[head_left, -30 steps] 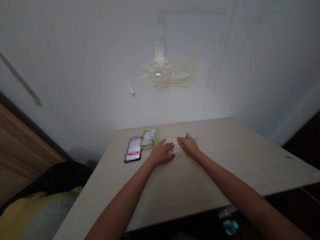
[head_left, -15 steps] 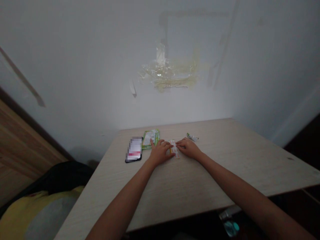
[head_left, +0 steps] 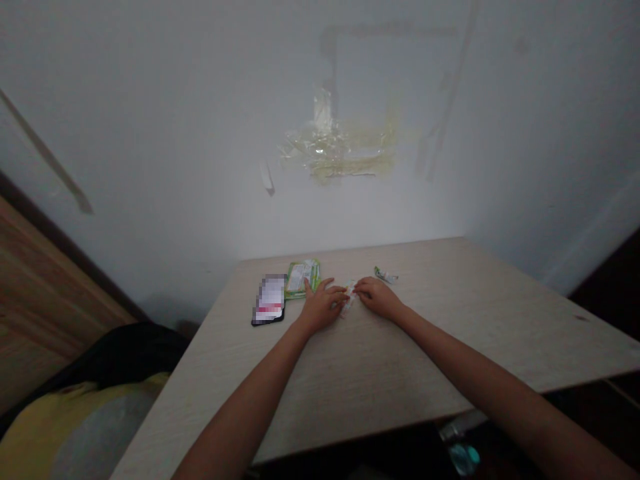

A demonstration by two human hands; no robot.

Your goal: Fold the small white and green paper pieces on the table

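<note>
Between my hands a small, light-coloured printed packet [head_left: 349, 305] lies at a slant on the table, partly covered by fingers. My left hand [head_left: 320, 309] pinches its left side with the fingertips, its other fingers spread. From the right, my right hand [head_left: 379, 298] is closed on the packet's upper edge, the fingers bunched together. Just behind my left hand is a larger green and white packet [head_left: 301, 275], lying flat. To its left rests a phone [head_left: 270, 299] with a lit, blurred screen. A crumpled green and white wrapper [head_left: 386, 275] lies beyond my right hand.
The pale wooden table [head_left: 425, 360] meets a wall [head_left: 200, 133] with peeling tape [head_left: 325, 143]. At the lower left are a yellow and grey cloth item [head_left: 65, 427] and a dark item [head_left: 130, 353]. A bottle with a teal cap [head_left: 471, 456] is below the table edge.
The small packet has turned from nearly upright to a slant, with less of its orange print showing. My left fingers have shifted slightly; my right hand has barely moved.
</note>
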